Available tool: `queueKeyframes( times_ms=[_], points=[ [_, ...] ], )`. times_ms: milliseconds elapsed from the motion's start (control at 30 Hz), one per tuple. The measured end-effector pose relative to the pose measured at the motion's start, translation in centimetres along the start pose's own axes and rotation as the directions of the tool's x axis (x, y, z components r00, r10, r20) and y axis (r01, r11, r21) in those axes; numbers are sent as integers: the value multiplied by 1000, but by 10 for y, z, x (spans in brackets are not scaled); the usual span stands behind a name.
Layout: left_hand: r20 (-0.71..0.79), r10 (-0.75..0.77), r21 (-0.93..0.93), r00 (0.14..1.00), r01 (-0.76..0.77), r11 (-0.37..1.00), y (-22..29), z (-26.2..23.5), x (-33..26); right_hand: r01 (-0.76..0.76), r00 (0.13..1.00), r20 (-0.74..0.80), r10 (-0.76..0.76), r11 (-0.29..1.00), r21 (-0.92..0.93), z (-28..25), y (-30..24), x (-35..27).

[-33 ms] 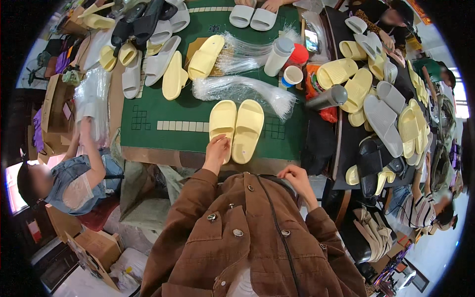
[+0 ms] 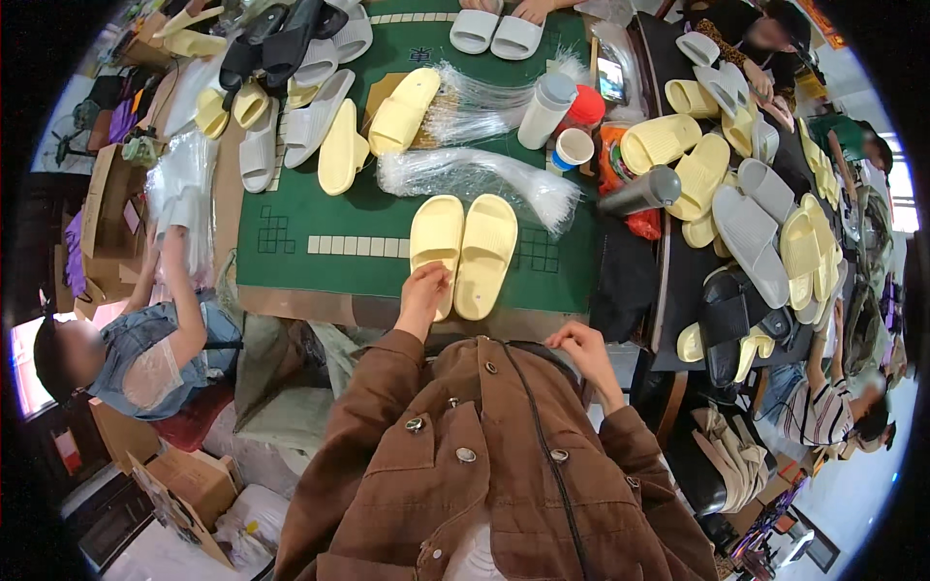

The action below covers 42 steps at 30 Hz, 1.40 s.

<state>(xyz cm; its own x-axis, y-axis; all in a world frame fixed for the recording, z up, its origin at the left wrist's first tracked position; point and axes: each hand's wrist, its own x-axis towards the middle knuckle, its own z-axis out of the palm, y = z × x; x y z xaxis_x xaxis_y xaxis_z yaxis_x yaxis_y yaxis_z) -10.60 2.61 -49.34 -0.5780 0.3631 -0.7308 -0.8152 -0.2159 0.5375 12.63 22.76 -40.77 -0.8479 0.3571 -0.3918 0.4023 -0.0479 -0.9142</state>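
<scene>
A pair of pale yellow slide slippers lies side by side near the front edge of the green table mat (image 2: 291,213), toes pointing away from me. My left hand (image 2: 423,295) is over the heel end of the left slipper (image 2: 435,229), fingers bent in and partly covering it. Whatever its fingertips pinch is too small to make out. A tiny dark mark shows on the heel of the right slipper (image 2: 489,242). My right hand (image 2: 586,353) hovers by the table's front edge, thumb and fingers drawn together, apart from the slippers. Nothing nameable shows in it.
Clear plastic bags (image 2: 475,179) lie beyond the pair, beside a grey-lidded bottle (image 2: 545,111) and a paper cup (image 2: 572,149). More yellow, grey and black slippers heap up on the dark right-hand table (image 2: 668,334). A co-worker (image 2: 165,339) handles a grey slipper at left.
My right hand has shifted very slightly, while my left hand and the yellow pair stay put. At left, the co-worker's hands and the grey slipper have moved a little.
</scene>
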Motion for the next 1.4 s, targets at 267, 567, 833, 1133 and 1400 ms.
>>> queueKeyframes(
  times_ms=[267,567,833,1133,1400],
  points=[
    [207,215,400,954,-283,872,37,24,-71,59,880,-474,-9,994,91,7,-9,31],
    [295,293,485,909,-407,774,47,32,-115,129,947,-308,94,767,628,26,-22,75],
    [277,378,584,883,-467,664,40,24,-110,-299,954,121,274,889,347,67,-17,101],
    [338,83,884,938,-346,314,2,-2,-52,-260,964,116,241,947,190,78,-6,111],
    [340,572,905,746,-425,17,-19,31,12,-15,570,-820,-43,998,-62,-82,-7,-20]
  ],
)
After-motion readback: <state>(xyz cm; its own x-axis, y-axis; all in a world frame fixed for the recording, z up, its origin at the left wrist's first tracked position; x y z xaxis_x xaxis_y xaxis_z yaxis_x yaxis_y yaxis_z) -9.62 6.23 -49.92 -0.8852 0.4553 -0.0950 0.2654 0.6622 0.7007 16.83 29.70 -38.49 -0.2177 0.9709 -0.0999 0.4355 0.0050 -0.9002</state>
